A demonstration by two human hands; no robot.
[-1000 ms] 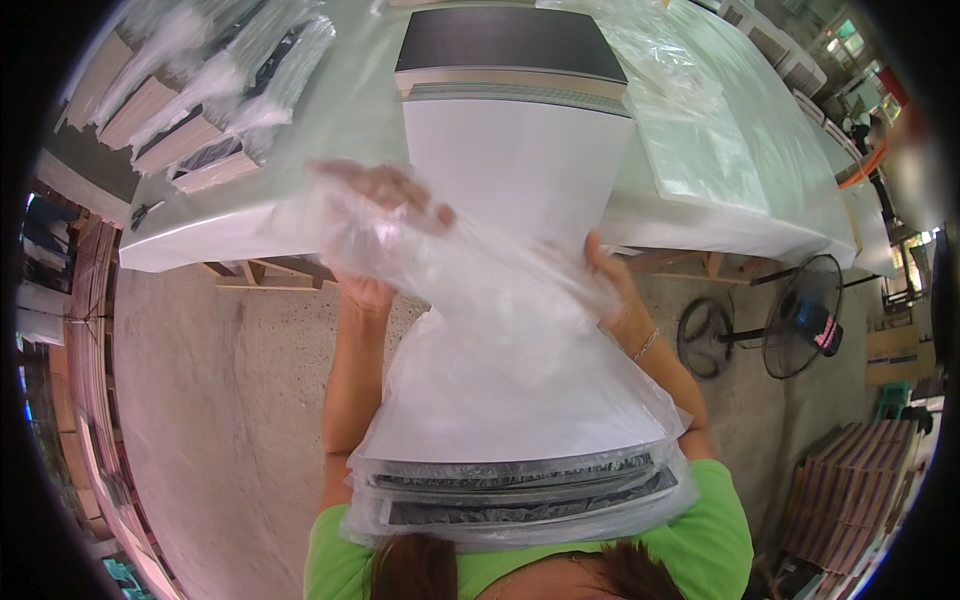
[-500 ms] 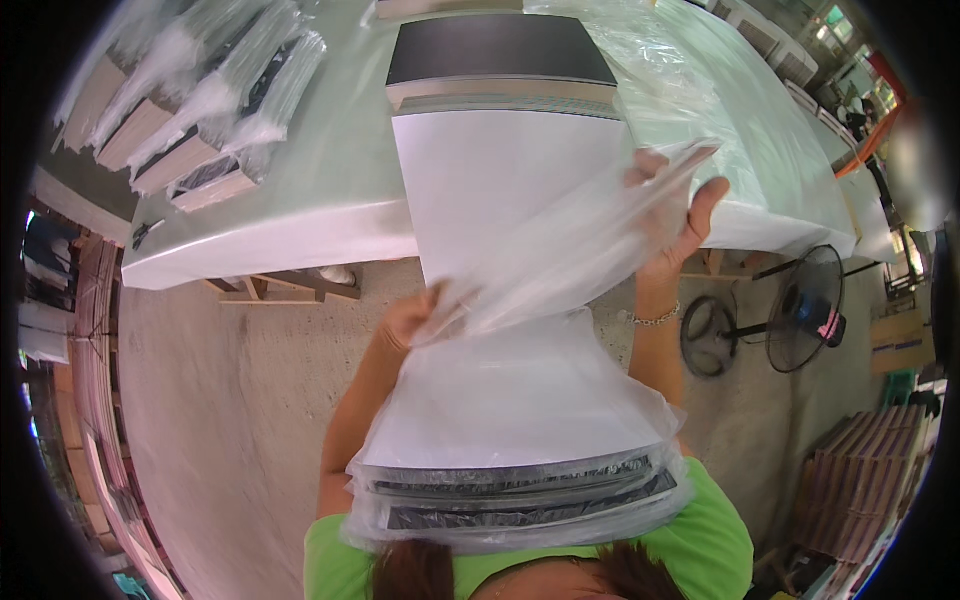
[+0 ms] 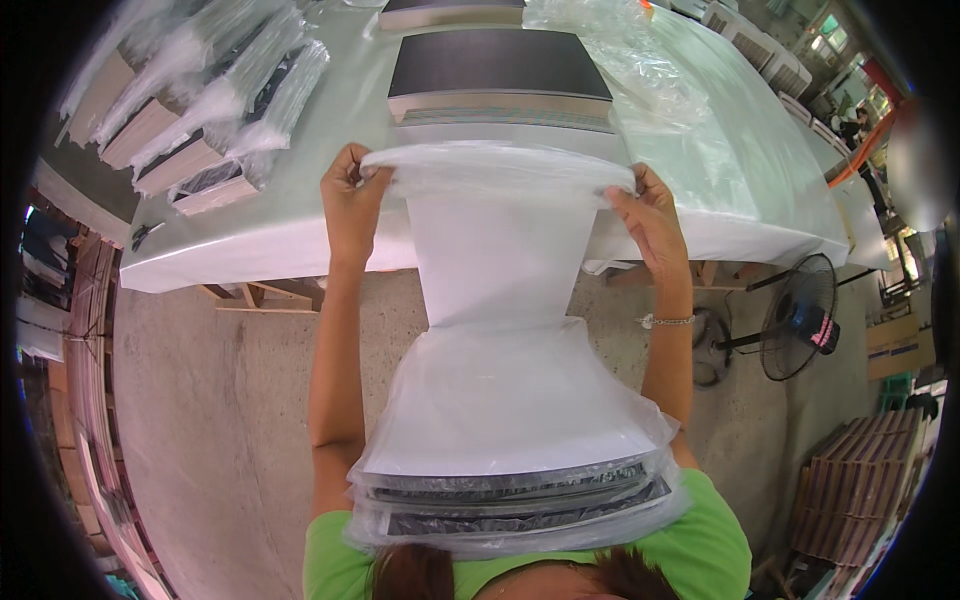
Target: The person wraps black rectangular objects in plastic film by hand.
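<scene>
Left hand (image 3: 350, 195) and right hand (image 3: 648, 215) each pinch a corner of the clear plastic bag (image 3: 500, 170), mouth stretched wide over the white panel (image 3: 495, 300) propped from table edge (image 3: 250, 245) to chest. Bagged panels (image 3: 190, 110) stacked far left; dark slab (image 3: 498, 65) behind. Half a second ago the bag was crumpled, left hand low; now both are level.

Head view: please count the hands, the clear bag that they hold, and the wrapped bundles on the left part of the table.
Hands: 2, left hand, right hand
Clear bag: 1
Wrapped bundles: 4
Total: 7
</scene>
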